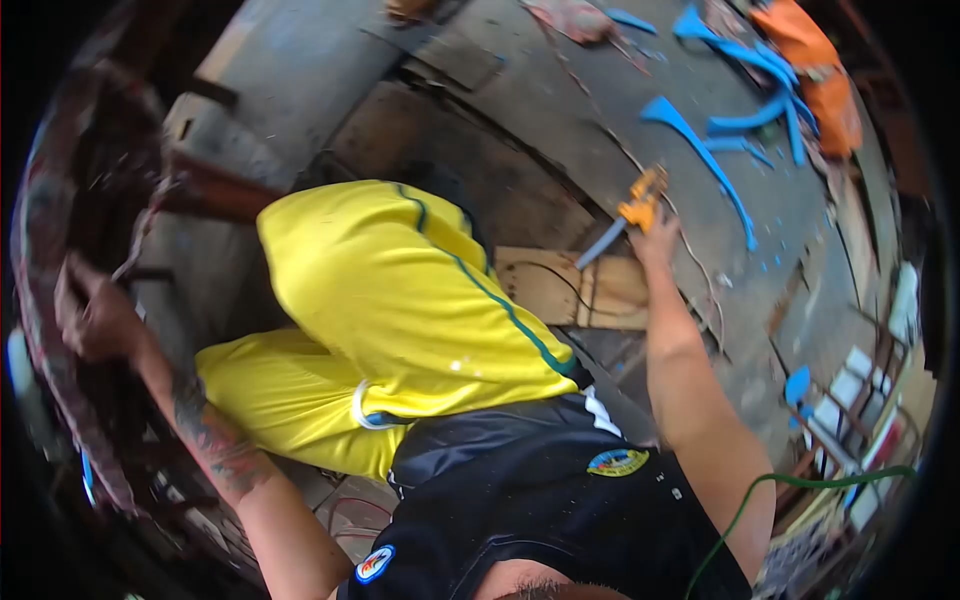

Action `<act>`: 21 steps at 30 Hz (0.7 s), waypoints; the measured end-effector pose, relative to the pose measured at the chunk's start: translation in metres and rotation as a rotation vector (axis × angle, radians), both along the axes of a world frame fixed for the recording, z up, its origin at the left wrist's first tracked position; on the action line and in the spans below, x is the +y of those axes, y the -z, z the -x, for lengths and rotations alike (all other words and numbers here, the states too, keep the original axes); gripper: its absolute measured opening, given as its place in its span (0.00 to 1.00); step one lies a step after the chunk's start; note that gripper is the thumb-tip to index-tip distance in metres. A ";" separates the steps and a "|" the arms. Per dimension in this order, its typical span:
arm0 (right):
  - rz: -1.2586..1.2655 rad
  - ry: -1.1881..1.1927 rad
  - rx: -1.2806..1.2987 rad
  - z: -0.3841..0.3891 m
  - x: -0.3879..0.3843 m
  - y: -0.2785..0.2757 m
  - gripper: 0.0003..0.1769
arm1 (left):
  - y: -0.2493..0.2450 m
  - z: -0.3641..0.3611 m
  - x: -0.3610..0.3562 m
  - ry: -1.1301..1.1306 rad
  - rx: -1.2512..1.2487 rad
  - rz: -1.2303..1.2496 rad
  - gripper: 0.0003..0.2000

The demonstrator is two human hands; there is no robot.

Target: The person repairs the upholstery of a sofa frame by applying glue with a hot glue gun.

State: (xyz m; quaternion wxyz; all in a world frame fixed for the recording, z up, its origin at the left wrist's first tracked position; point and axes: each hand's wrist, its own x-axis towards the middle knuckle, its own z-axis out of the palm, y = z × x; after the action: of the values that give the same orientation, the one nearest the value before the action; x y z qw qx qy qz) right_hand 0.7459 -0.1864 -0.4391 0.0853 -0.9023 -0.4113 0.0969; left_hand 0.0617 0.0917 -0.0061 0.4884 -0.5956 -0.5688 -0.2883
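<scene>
My right hand (655,238) is closed on a yellow-orange hand tool (640,198), whose exact kind I cannot make out. A flat blue-grey strip (600,245) runs from the tool toward a wooden board (540,288) on the floor. My left hand (98,315) is at a worn dark red-brown frame (45,290), its fingers curled. What they grip is hidden by blur and shadow. A twisted cord (150,212) hangs close above this hand.
Curved blue pieces (705,145) and an orange bag or cloth (815,70) lie at the upper right. A thin cable (705,270) crosses the floor beside my right forearm. A green cord (800,482) passes over my right upper arm. Mixed scraps (850,400) are piled at the right.
</scene>
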 end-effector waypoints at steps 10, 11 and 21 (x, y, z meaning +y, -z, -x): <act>-0.052 0.009 0.315 -0.046 0.017 0.028 0.27 | -0.002 -0.048 -0.015 -0.032 -0.204 -0.131 0.07; -0.130 0.175 0.631 -0.040 0.022 0.012 0.23 | -0.003 -0.047 -0.014 -0.035 -0.215 -0.147 0.07; -0.764 -0.409 1.495 0.222 0.194 -0.326 0.28 | -0.006 -0.047 -0.012 -0.012 -0.326 -0.115 0.06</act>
State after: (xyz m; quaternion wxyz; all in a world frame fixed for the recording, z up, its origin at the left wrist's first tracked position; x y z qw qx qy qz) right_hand 0.5242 0.0072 -0.1129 0.6118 -0.4196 -0.4059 0.5338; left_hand 0.1087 0.0798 0.0000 0.4247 -0.5087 -0.6265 -0.4103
